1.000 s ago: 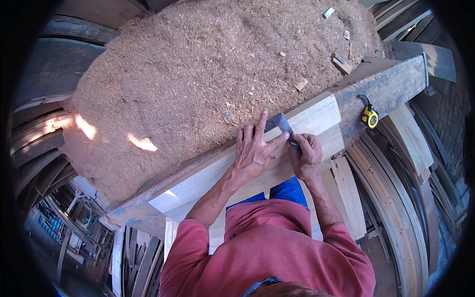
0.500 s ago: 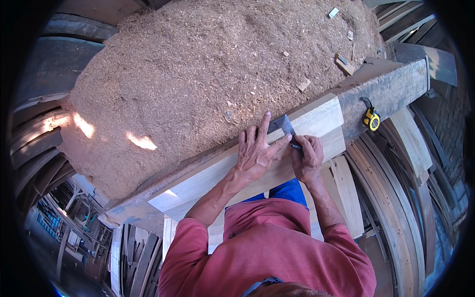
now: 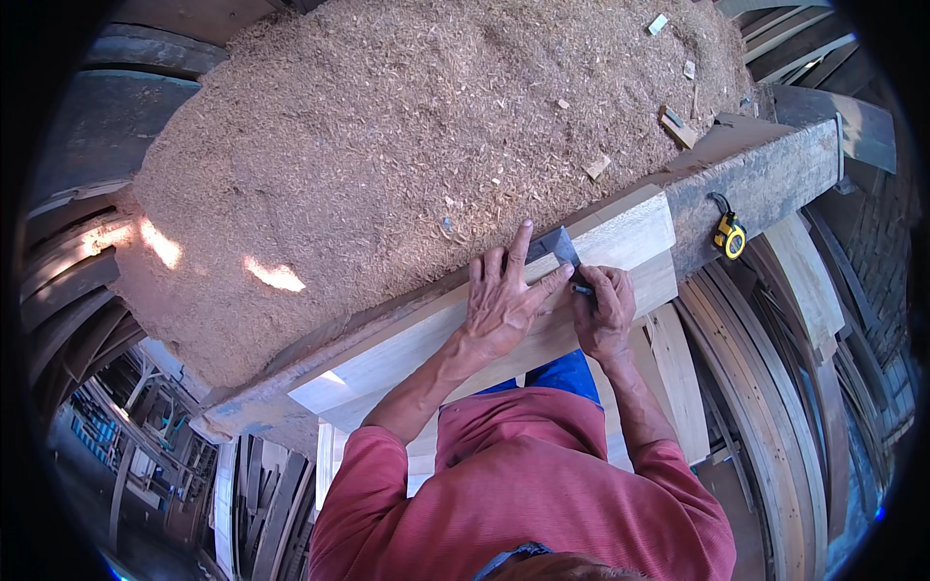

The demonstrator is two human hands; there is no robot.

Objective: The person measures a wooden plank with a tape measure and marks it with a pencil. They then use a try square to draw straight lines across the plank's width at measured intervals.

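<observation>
A pale, planed board (image 3: 635, 234) lies along a thick, worn timber beam in front of me. Across the board sits a dark metal square (image 3: 554, 244), its blade running toward me. My left hand (image 3: 499, 308) is open and spread flat on the board; its forefinger and thumb lie against the square. Close beside it, my right hand (image 3: 610, 305) is closed on a dark pencil (image 3: 581, 289), at the square's near edge. Only the pencil's blunt end shows; its point is hidden by the fingers.
A yellow-and-black tape measure (image 3: 728, 235) rests on the beam (image 3: 775, 174) to the right. Beyond the beam spreads a large sawdust heap (image 3: 407, 174), with wood offcuts (image 3: 676, 128) on it. Long planks (image 3: 765, 387) stand stacked at the right; more timber is at lower left.
</observation>
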